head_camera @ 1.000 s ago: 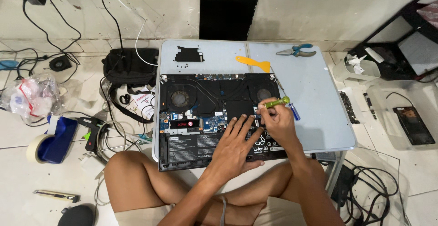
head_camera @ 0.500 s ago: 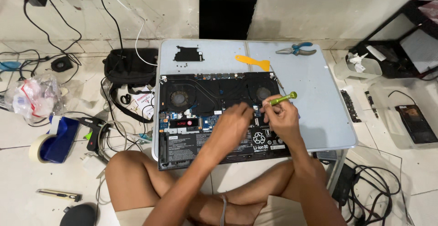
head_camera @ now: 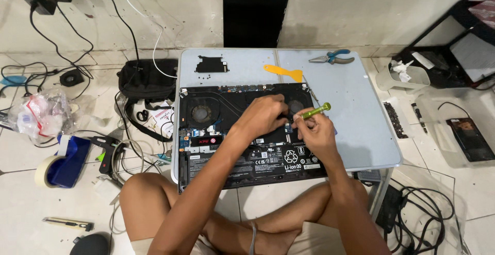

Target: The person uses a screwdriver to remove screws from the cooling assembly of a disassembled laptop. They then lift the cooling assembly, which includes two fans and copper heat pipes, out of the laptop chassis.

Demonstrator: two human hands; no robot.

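An opened laptop (head_camera: pixel 216 126) lies bottom side up on a small light-blue table (head_camera: pixel 356 105), its fans, circuit board and black battery (head_camera: pixel 258 162) exposed. My right hand (head_camera: pixel 317 131) grips a green-handled screwdriver (head_camera: pixel 315 112) with its tip down near the right fan. My left hand (head_camera: pixel 263 113) rests on the board just left of it, fingers curled and pressing on the parts between the two fans. What the fingertips touch is hidden.
On the table's far side lie a black cover plate (head_camera: pixel 211 65), an orange pry tool (head_camera: pixel 283 72) and blue-handled pliers (head_camera: pixel 332 57). A black bag (head_camera: pixel 147 80), cables, a tape roll (head_camera: pixel 44 170) and a glue gun (head_camera: pixel 108 149) clutter the floor on the left. My crossed legs are under the table's near edge.
My left hand has moved up from the battery to the board between the fans. My right hand with the screwdriver has stayed near the right fan, tilting slightly.
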